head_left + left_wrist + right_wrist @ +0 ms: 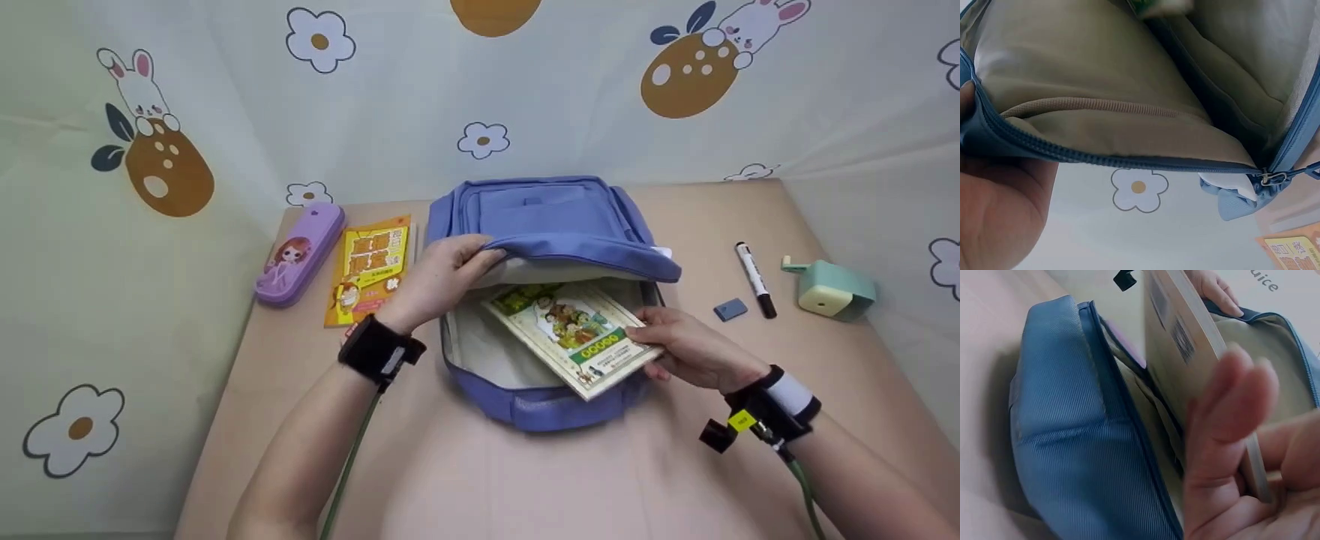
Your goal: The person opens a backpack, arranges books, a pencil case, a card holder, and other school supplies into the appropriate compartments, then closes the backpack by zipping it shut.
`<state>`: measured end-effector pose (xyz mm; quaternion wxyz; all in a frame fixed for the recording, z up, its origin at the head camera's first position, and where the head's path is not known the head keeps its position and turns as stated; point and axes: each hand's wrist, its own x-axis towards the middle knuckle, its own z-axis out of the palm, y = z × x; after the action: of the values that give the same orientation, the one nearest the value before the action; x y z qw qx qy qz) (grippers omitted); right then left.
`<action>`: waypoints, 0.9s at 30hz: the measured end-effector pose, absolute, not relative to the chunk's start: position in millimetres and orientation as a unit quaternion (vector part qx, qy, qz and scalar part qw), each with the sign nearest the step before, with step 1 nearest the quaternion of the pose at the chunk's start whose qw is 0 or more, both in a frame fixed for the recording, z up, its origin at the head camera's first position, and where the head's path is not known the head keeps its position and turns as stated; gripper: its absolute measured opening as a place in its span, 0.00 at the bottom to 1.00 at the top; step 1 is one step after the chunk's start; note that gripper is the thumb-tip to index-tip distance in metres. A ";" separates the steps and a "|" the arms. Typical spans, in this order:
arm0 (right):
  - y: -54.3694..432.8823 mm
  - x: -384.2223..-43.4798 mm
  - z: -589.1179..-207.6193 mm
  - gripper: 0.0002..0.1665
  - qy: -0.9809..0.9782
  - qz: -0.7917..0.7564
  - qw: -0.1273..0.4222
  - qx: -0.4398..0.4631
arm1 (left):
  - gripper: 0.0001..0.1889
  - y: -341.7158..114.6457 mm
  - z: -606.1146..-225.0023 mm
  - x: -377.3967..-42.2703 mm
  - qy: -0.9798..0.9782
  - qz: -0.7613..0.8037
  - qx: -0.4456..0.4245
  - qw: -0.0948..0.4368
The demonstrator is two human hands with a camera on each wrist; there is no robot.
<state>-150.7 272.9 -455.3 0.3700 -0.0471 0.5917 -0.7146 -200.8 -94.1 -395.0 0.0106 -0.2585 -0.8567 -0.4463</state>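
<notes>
A blue backpack (540, 210) lies on the table, its zipped main opening towards me and its pale lining (1089, 67) showing. My left hand (446, 277) pinches the edge of the raised front flap; in the left wrist view its thumb and fingers grip the zipper edge. My right hand (694, 349) holds a picture-covered book (577, 330) by its lower right corner. The book is tilted, partly inside the opening, with its near corner over the bag's rim. In the right wrist view the book's back (1176, 332) and page edges stand between thumb and fingers.
Left of the backpack lie a purple pencil case (300, 255) and an orange-yellow book (371, 262). On the right are a blue-grey eraser (730, 310), a black-and-white marker (755, 280) and a green pencil sharpener (834, 289). A patterned curtain (390, 112) hangs behind the table.
</notes>
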 end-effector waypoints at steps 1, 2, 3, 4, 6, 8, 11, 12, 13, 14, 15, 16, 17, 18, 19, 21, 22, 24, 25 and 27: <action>269.9 -152.8 -456.1 0.28 0.591 -0.722 0.358 -0.033 | 0.13 -93.8 -394.8 -200.8 -0.858 -0.444 -0.260 0.011; 266.4 -155.1 -457.0 0.28 0.590 -0.730 0.345 -0.018 | 0.13 -93.6 -394.5 -200.8 -0.858 -0.442 -0.261 0.012; 262.7 -157.7 -458.4 0.29 0.589 -0.737 0.333 -0.006 | 0.13 -93.6 -394.6 -200.8 -0.858 -0.441 -0.261 0.013; 259.0 -160.2 -460.0 0.29 0.587 -0.743 0.321 0.006 | 0.13 -93.7 -394.8 -201.1 -0.858 -0.442 -0.260 0.012; 251.5 -165.6 -463.5 0.28 0.580 -0.756 0.302 0.021 | 0.13 -93.9 -394.7 -201.0 -0.858 -0.444 -0.257 0.012; 243.7 -170.8 -466.7 0.27 0.572 -0.769 0.286 0.025 | 0.13 -94.1 -394.6 -200.9 -0.858 -0.446 -0.256 0.011; 232.9 -178.0 -469.7 0.26 0.555 -0.784 0.277 0.024 | 0.13 -94.4 -394.4 -200.8 -0.858 -0.446 -0.256 0.009; 229.6 -180.2 -470.2 0.26 0.547 -0.789 0.279 0.025 | 0.12 -94.5 -394.4 -200.8 -0.858 -0.447 -0.255 0.008; 226.4 -182.2 -471.0 0.26 0.541 -0.792 0.281 0.026 | 0.12 -94.6 -394.6 -200.9 -0.857 -0.447 -0.255 0.008; 223.5 -184.0 -471.8 0.26 0.537 -0.794 0.285 0.024 | 0.12 -94.7 -394.7 -201.0 -0.857 -0.448 -0.254 0.006; 220.8 -185.9 -472.8 0.27 0.530 -0.797 0.288 0.023 | 0.12 -94.8 -394.9 -201.0 -0.857 -0.449 -0.254 0.005; 218.3 -187.5 -474.0 0.28 0.523 -0.801 0.291 0.022 | 0.12 -95.0 -395.1 -200.9 -0.857 -0.450 -0.252 0.003; 215.8 -189.3 -475.4 0.28 0.518 -0.804 0.293 0.017 | 0.13 -95.1 -395.4 -200.8 -0.856 -0.451 -0.252 0.000; 213.4 -191.0 -477.1 0.29 0.512 -0.808 0.293 0.012 | 0.13 -95.1 -395.6 -200.5 -0.856 -0.452 -0.252 -0.002; 211.4 -192.8 -479.2 0.29 0.506 -0.812 0.292 0.005 | 0.13 -95.2 -395.8 -200.1 -0.855 -0.453 -0.252 -0.005; 207.2 -196.0 -482.4 0.30 0.494 -0.821 0.288 -0.001 | 0.13 -94.9 -396.2 -199.4 -0.855 -0.452 -0.252 -0.008; 205.3 -197.7 -483.8 0.30 0.490 -0.824 0.286 -0.004 | 0.13 -94.7 -396.3 -199.0 -0.855 -0.452 -0.253 -0.010; 202.6 -200.4 -486.2 0.31 0.479 -0.831 0.281 -0.002 | 0.13 -94.2 -396.4 -198.2 -0.855 -0.452 -0.255 -0.012; 201.4 -201.3 -486.9 0.33 0.475 -0.834 0.280 -0.002 | 0.13 -93.9 -396.6 -198.0 -0.855 -0.452 -0.254 -0.014; 199.9 -202.0 -487.6 0.37 0.463 -0.843 0.274 0.000 | 0.13 -93.4 -396.9 -197.7 -0.856 -0.449 -0.256 -0.011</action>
<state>-202.0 199.9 -487.6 0.2741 -0.0003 0.4634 -0.8427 -197.7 -93.4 -396.9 -0.0110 -0.2565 -0.8561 -0.4486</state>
